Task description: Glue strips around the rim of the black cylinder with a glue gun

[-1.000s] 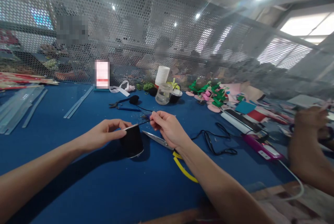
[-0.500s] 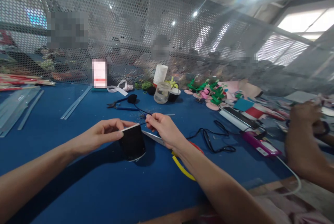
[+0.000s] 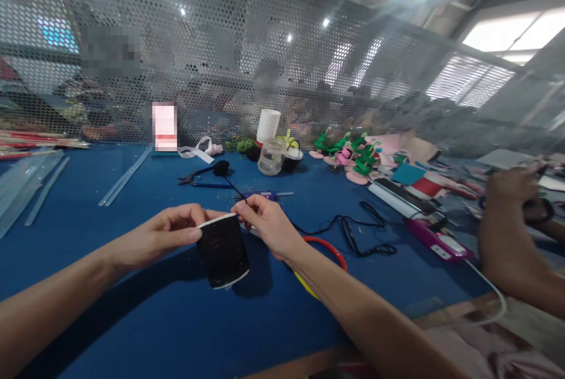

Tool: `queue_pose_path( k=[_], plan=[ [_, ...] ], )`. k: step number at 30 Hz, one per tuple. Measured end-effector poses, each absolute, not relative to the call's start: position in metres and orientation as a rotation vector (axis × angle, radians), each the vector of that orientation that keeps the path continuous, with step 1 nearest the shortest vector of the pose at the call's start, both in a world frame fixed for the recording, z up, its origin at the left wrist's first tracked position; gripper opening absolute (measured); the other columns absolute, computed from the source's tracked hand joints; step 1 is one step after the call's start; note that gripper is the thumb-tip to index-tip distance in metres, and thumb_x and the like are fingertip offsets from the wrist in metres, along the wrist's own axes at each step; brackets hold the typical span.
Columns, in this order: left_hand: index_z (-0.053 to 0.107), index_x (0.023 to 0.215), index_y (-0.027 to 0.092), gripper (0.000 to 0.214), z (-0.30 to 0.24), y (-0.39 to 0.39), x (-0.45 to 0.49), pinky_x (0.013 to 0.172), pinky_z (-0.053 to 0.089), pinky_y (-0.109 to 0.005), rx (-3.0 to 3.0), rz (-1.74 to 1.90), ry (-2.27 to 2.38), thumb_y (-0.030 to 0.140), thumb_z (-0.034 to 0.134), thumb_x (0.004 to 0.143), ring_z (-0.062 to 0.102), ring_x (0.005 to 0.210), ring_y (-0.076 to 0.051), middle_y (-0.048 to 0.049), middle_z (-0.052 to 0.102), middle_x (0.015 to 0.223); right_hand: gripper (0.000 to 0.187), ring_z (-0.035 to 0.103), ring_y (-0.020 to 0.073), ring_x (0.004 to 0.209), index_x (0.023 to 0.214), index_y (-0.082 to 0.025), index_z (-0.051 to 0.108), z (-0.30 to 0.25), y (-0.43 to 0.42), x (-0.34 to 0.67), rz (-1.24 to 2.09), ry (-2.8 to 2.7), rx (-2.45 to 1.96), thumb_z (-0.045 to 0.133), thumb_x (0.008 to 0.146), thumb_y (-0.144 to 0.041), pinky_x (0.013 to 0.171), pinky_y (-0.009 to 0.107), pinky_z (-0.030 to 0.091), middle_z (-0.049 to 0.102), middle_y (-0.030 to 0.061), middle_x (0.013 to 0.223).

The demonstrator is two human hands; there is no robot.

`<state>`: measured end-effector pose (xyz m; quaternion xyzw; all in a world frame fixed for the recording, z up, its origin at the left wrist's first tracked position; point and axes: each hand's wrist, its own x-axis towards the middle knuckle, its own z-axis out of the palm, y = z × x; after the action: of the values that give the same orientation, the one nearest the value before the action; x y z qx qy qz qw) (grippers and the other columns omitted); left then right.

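Note:
My left hand (image 3: 176,227) is closed on the rim of a paper cup (image 3: 223,252) covered in black yarn, with a white edge showing at top and bottom. At the cup's upper right corner, my right hand (image 3: 265,220) pinches a strand of black yarn (image 3: 236,189). That strand runs back to a small black yarn ball (image 3: 221,168) beside the pliers (image 3: 207,181). Scissors (image 3: 329,245) with red and yellow handles lie partly hidden under my right hand and forearm. Just behind that hand rests a blue glue gun (image 3: 267,195).
Behind stand a clear plastic cup (image 3: 271,158) and stacked white paper cups (image 3: 268,125). A black cord (image 3: 348,232) and a purple power strip (image 3: 439,240) lie to the right. Clear glue sticks (image 3: 26,185) are at left. Another person's arm (image 3: 507,232) reaches in at right.
The yarn-covered cup has come slightly nearer and looks larger. My right hand has moved left and down to the cup's rim, covering the scissors' blades more. The glue gun shows more.

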<state>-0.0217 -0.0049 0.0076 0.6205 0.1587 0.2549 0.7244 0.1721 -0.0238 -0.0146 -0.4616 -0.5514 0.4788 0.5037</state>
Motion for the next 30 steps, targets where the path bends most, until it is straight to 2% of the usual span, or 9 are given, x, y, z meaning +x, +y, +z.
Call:
queue_pose_path(
  k=[3, 10, 17, 25, 30],
  plan=[
    [0.061, 0.073, 0.015, 0.009, 0.007, -0.005, -0.022, 0.087, 0.036, -0.031, 1.357, 0.589, 0.355, 0.024, 0.060, 0.076, 0.051, 0.105, -0.022, -0.0061, 0.060, 0.111, 0.026, 0.042, 0.0091, 0.052, 0.068, -0.017, 0.051, -0.013, -0.026, 0.170, 1.149, -1.331, -1.077, 0.057, 0.070, -0.042, 0.051, 0.023, 0.034, 0.054, -0.0012, 0.064],
    [0.062, 0.070, 0.016, 0.012, 0.005, -0.001, -0.023, 0.088, 0.037, -0.035, 1.402, 0.628, 0.426, 0.028, 0.063, 0.073, 0.051, 0.101, -0.023, -0.0052, 0.059, 0.108, 0.025, 0.042, 0.0085, 0.047, 0.065, -0.019, 0.046, -0.013, -0.027, 0.172, 1.080, -1.375, -1.094, 0.056, 0.071, -0.041, 0.047, 0.022, 0.033, 0.049, -0.0049, 0.054],
    [0.061, 0.073, 0.015, 0.016, 0.002, 0.006, -0.022, 0.091, 0.035, -0.037, 1.536, 0.657, 0.578, 0.032, 0.062, 0.073, 0.052, 0.101, -0.024, -0.0072, 0.060, 0.107, 0.017, 0.044, 0.0101, 0.051, 0.064, -0.020, 0.046, -0.006, -0.027, 0.175, 0.783, -1.528, -1.191, 0.052, 0.074, -0.032, 0.052, 0.024, 0.036, 0.048, -0.0040, 0.056],
    [0.059, 0.092, 0.017, 0.021, 0.002, 0.003, -0.021, 0.098, 0.028, -0.038, 1.876, 0.625, 0.692, 0.025, 0.060, 0.072, 0.041, 0.116, -0.028, -0.0094, 0.056, 0.116, 0.014, 0.047, 0.0119, 0.058, 0.066, -0.020, 0.044, -0.013, -0.030, 0.172, 0.521, -1.741, -1.181, 0.048, 0.078, -0.026, 0.057, 0.025, 0.038, 0.049, -0.0020, 0.062],
    [0.058, 0.086, 0.018, 0.016, -0.002, -0.002, -0.014, 0.099, 0.027, -0.040, 2.048, 0.677, 0.778, 0.026, 0.059, 0.072, 0.037, 0.119, -0.027, -0.0074, 0.059, 0.110, 0.015, 0.049, 0.0128, 0.060, 0.065, -0.021, 0.043, -0.014, -0.031, 0.168, 0.451, -1.786, -1.184, 0.047, 0.079, -0.026, 0.058, 0.025, 0.039, 0.050, -0.0010, 0.062]
  ],
)
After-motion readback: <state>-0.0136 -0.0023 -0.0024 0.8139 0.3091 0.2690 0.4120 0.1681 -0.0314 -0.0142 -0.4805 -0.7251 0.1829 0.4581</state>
